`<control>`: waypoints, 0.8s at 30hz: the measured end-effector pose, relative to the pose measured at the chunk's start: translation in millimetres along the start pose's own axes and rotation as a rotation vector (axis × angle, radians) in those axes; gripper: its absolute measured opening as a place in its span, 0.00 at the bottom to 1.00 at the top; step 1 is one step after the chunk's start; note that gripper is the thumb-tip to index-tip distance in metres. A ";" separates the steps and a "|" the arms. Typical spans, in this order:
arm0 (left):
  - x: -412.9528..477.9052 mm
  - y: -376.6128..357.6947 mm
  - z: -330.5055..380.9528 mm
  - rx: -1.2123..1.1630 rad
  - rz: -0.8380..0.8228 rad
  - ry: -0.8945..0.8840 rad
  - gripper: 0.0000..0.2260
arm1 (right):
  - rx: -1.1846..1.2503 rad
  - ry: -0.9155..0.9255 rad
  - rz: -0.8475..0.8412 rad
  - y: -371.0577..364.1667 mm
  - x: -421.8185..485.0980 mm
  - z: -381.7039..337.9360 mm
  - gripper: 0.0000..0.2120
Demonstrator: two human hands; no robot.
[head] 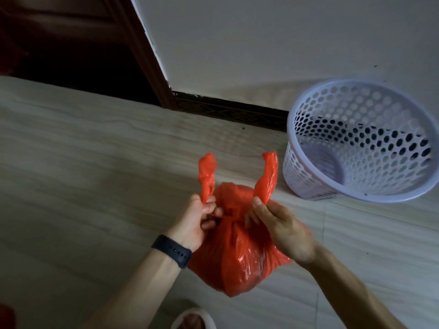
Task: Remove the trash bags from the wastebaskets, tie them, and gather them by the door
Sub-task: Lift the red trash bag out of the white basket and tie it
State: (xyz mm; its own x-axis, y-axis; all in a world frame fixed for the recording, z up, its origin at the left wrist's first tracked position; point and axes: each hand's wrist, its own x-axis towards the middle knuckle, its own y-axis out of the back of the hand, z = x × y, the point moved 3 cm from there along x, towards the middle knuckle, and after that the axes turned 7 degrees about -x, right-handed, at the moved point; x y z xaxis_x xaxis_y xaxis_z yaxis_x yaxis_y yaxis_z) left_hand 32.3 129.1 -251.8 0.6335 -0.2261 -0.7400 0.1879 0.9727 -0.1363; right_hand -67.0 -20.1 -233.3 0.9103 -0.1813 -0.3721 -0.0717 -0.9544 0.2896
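Most of the view is pale wood-grain floor point(83, 162), which meets a plain light wall point(261, 43) along a dark patterned skirting board point(232, 111). At the upper left stands a dark brown door point(59, 43) in a reddish-brown frame point(147, 55).

A white plastic wastebasket point(294, 167), its sides full of round holes, stands on the floor at the right, close to the wall; its bare bottom shows through the open top.

Just left of the basket and nearer the person, a full red trash bag point(237, 257) sits on the floor, well short of the door. Its neck is gathered tight between the two hands.

The left hand point(194, 222) is curled round the base of the bag's left handle point(207, 176), which sticks up above the fingers. The right hand point(285, 231) pinches the base of the right handle point(268, 176) between thumb and fingers; that handle also stands upright.

A black watch band point(172, 250) wraps the left wrist. At the bottom edge the toe of a light slipper point(192, 319) shows.
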 end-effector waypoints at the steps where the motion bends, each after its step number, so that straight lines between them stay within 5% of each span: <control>1: 2.4 -7.3 4.4 0.045 -0.018 -0.024 0.15 | 0.008 -0.024 0.050 1.7 4.9 -2.1 0.24; 5: 5.1 -39.5 25.3 0.093 -0.084 -0.164 0.13 | -0.107 -0.082 0.249 11.0 32.1 -11.5 0.28; 11: -1.9 -22.8 20.5 0.376 0.089 -0.289 0.38 | -0.253 -0.109 0.159 21.7 39.5 -22.0 0.22; 15: -15.7 -12.5 -5.4 0.660 -0.004 -0.562 0.25 | -0.143 -0.086 0.084 19.1 34.2 -21.5 0.14; 19: -23.3 -16.6 -2.5 0.696 0.102 -0.750 0.15 | -0.099 -0.022 0.072 9.0 25.0 -16.7 0.09; 24: -24.1 -18.5 -0.3 0.695 0.033 -0.797 0.16 | 0.078 -0.093 0.259 7.5 21.9 -5.8 0.08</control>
State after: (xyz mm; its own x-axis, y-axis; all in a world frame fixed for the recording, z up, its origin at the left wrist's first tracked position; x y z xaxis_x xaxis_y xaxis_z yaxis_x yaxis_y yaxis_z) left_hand 13.4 116.5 -231.6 0.9084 -0.4143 -0.0563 0.3902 0.7918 0.4698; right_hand -45.3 -29.8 -234.1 0.8167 -0.4388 -0.3749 -0.3311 -0.8883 0.3183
